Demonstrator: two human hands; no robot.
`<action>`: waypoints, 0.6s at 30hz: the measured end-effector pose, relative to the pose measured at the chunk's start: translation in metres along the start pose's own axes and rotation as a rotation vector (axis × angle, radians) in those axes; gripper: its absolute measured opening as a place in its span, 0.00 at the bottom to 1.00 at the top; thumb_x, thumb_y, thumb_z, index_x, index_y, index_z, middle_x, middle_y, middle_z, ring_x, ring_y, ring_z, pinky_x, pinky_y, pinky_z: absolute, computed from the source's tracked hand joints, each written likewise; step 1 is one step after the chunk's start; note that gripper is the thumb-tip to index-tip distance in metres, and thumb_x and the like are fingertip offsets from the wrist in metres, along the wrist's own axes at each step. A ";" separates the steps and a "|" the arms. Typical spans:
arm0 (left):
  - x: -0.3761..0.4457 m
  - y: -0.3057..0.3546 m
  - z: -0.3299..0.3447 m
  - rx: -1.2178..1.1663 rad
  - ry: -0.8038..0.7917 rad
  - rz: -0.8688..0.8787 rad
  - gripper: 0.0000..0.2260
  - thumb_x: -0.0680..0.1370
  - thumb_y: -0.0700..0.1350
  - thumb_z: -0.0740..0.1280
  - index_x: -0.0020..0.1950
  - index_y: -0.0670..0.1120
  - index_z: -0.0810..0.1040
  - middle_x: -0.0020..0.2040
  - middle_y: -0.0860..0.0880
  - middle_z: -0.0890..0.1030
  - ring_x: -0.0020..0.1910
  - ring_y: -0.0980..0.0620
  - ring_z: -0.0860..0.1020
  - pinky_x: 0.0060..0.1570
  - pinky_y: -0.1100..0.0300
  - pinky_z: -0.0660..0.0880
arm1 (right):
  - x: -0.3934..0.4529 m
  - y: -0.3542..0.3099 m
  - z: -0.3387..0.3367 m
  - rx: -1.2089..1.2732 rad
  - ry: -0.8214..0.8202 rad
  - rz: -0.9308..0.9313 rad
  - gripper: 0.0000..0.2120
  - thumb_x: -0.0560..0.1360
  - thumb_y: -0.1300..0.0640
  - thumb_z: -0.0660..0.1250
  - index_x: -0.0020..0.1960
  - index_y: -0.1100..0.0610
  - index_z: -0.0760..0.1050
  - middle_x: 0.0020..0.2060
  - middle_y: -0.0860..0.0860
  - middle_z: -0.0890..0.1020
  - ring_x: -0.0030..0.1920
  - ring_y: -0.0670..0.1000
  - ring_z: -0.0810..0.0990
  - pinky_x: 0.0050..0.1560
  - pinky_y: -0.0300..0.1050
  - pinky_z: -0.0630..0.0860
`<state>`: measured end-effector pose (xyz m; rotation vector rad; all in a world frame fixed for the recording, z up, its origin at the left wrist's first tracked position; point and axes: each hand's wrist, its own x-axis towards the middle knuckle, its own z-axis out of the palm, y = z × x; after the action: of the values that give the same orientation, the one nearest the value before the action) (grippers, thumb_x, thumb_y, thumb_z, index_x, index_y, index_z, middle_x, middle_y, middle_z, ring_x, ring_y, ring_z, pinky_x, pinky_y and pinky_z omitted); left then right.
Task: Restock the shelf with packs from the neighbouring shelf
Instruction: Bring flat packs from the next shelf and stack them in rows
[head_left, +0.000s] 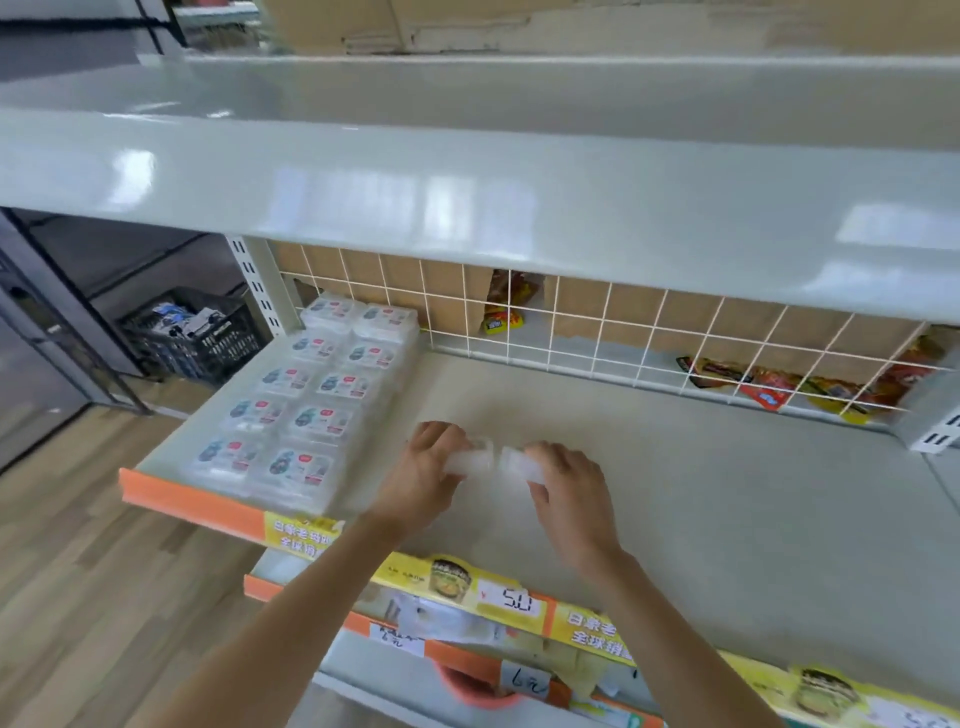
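Both my hands are over the pale shelf (701, 493), near its front middle. My left hand (426, 473) grips a clear pack (470, 460), and my right hand (566, 488) grips a second clear pack (517, 462); the two packs sit side by side, blurred by motion. Whether they touch the shelf surface I cannot tell. To the left, two rows of stacked clear packs (306, 400) with red and blue labels run from the back grid to the front edge.
A white wire grid (597, 332) backs the shelf, with cardboard and colourful snack bags (779, 387) behind it. Another shelf (467, 182) hangs overhead. Orange and yellow price strips (498, 592) line the front edge. A black crate (197, 332) stands on the floor at left.
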<state>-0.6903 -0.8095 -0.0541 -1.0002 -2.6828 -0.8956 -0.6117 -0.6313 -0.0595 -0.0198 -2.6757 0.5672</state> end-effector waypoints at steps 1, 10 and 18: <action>-0.003 -0.005 0.002 -0.025 -0.008 0.019 0.19 0.66 0.37 0.68 0.55 0.49 0.71 0.54 0.43 0.77 0.56 0.50 0.68 0.56 0.67 0.63 | -0.002 -0.004 0.003 0.009 0.011 0.009 0.29 0.54 0.68 0.76 0.50 0.51 0.70 0.40 0.50 0.81 0.39 0.56 0.79 0.42 0.46 0.75; -0.010 -0.021 0.011 -0.274 -0.059 -0.177 0.35 0.66 0.42 0.76 0.68 0.45 0.61 0.62 0.52 0.65 0.59 0.54 0.69 0.57 0.74 0.63 | -0.017 -0.001 0.020 0.249 -0.039 0.112 0.30 0.66 0.47 0.62 0.64 0.55 0.58 0.64 0.55 0.67 0.67 0.47 0.56 0.66 0.41 0.58; -0.012 -0.024 0.009 -0.297 -0.047 -0.128 0.32 0.66 0.38 0.71 0.67 0.43 0.63 0.58 0.52 0.66 0.59 0.51 0.70 0.57 0.69 0.65 | -0.017 -0.005 0.013 0.317 -0.042 0.276 0.29 0.65 0.63 0.70 0.63 0.57 0.63 0.55 0.45 0.62 0.57 0.44 0.61 0.51 0.32 0.60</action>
<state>-0.6958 -0.8247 -0.0768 -0.9182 -2.7323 -1.3441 -0.6011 -0.6419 -0.0746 -0.2930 -2.6078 1.0825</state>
